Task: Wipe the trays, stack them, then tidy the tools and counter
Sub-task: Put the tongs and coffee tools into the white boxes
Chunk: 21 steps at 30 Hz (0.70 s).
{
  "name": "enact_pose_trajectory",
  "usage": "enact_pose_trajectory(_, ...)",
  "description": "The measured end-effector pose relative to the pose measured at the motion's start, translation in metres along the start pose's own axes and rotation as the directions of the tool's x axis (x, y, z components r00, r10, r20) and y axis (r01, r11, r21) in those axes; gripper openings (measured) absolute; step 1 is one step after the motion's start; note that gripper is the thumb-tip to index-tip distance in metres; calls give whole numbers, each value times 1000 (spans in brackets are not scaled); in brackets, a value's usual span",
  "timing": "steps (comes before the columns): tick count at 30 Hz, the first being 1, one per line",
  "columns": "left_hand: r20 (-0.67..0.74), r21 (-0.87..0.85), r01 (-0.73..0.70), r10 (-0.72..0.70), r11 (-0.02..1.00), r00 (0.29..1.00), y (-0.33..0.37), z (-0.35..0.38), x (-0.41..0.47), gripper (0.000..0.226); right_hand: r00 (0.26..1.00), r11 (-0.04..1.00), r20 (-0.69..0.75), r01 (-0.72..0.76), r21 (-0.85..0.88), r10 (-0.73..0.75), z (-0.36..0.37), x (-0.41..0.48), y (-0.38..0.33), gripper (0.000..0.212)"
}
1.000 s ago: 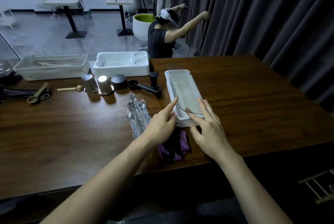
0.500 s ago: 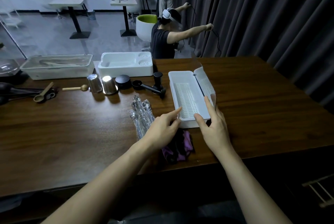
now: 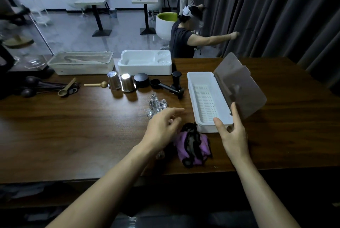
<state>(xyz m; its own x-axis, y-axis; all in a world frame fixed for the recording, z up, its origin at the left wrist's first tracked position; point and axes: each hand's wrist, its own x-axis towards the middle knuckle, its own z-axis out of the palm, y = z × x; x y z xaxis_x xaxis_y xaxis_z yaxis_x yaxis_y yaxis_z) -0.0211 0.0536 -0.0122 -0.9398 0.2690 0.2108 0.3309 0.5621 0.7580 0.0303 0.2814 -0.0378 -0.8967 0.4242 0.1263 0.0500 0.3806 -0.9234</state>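
A white slotted tray lies lengthwise on the brown table, right of centre. Its translucent hinged lid stands open and leans to the right. My right hand is at the tray's near right corner, with the index finger up against the lid's near edge and the thumb by the tray's front rim. My left hand hovers with relaxed fingers and holds nothing. It is over the table just left of a crumpled purple and black cloth. Plastic-wrapped cutlery lies just beyond it.
At the back stand a white foam tray and a lidded tray. In front of them are two steel cups, a black round lid, a black tamper and scoop, wooden spoons and dark spoons. A person stands behind the table.
The tray's lid went from shut to fully open, swung over to the right by my right hand. My left hand left the tray's near corner and drew back to the left.
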Motion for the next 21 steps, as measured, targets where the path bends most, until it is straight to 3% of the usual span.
enact_pose_trajectory(3, -138, 144, 115, -95, 983, 986, -17, -13, 2, 25, 1000, 1000, 0, 25, -11, -25, 1, -4, 1, 84)
enact_pose_trajectory(6, -157, 214, 220, -189, 952, 969, -28, -22, 5, 42, 999, 999, 2, 39, -10, -39, 2, -7, 0, 89)
enact_pose_trajectory(9, -102, 226, 261, -244, 939, 965, -35, -22, 10, 52, 999, 999, -6, 51, -21, -51, 1, -8, 1, 94)
enact_pose_trajectory(17, -131, 267, 268, -241, 926, 962, -41, -22, 19, 49, 998, 997, -13, 65, -27, -66, 1, -10, -3, 89)
enact_pose_trajectory(21, -116, 140, 311, -296, 940, 948, -46, -26, 22, 40, 998, 998, -9, 65, -13, -66, 1, -10, -4, 87)
